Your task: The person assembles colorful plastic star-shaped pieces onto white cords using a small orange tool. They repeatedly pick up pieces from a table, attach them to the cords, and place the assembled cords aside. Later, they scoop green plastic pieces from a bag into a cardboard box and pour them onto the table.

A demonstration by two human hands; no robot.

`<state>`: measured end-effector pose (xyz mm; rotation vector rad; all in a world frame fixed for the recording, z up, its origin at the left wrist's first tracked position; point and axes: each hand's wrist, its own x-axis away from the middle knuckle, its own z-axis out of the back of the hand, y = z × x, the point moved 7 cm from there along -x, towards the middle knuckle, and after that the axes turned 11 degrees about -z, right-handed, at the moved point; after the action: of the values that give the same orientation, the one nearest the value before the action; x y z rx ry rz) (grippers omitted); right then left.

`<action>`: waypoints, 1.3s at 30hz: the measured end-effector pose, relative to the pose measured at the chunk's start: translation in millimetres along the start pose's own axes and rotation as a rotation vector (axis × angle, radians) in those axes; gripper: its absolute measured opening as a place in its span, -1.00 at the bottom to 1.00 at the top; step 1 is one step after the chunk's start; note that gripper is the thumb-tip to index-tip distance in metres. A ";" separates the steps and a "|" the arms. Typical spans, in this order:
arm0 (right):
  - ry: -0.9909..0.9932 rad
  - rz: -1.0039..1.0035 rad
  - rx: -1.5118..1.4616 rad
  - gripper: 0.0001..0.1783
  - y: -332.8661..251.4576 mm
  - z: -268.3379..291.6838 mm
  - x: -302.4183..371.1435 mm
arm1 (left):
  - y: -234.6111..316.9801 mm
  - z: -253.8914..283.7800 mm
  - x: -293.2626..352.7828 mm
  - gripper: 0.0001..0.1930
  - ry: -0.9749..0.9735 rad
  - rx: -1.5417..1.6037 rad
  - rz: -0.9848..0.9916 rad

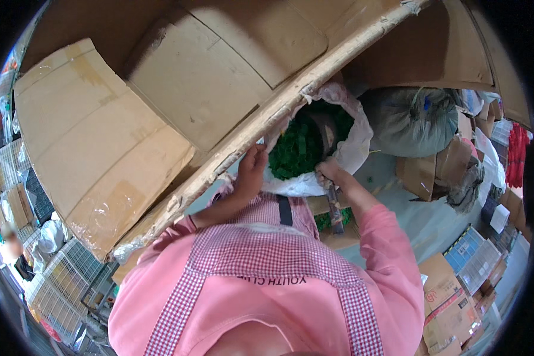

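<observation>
A white sack (356, 133) stands in front of me with its mouth wide and its rim rolled out. Inside lies a mass of small dark green pieces (293, 151), too fine to tell their kind. My right hand (328, 171) is closed at the near right rim around a long narrow bar (334, 209). This bar's lower end sticks out toward me, and a brownish curved strip (326, 130) in line with it reaches into the sack. My left hand (253, 169) has curled fingers by the sack's left rim; what they hold is hidden.
A large cardboard sheet with a thick worn edge (237, 157) slants across from upper right to lower left, close to my left arm. A stuffed grey-green sack (409, 121) and a torn carton (439, 169) stand at right. Wire crates (65, 291) are at far left.
</observation>
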<state>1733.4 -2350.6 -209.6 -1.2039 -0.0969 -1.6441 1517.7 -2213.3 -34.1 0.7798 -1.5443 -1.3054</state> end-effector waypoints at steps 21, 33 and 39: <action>-1.242 -0.659 -1.555 -0.69 -45.7 1.7 48.9 | 16.5 3.4 -0.7 -0.84 0.055 -0.078 -0.003; -0.929 -0.368 -1.808 -0.65 -78.6 -10.3 50.2 | 31.7 8.6 2.3 -0.76 0.030 -0.260 -0.059; -0.870 -0.205 -1.837 -0.74 -88.9 17.6 89.0 | 35.6 13.9 -2.7 -0.69 0.059 -0.363 -0.121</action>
<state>1682.0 -2360.9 -93.8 -3.2551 0.9743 -0.9004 1509.3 -2197.5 -0.2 0.6786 -1.1806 -1.5812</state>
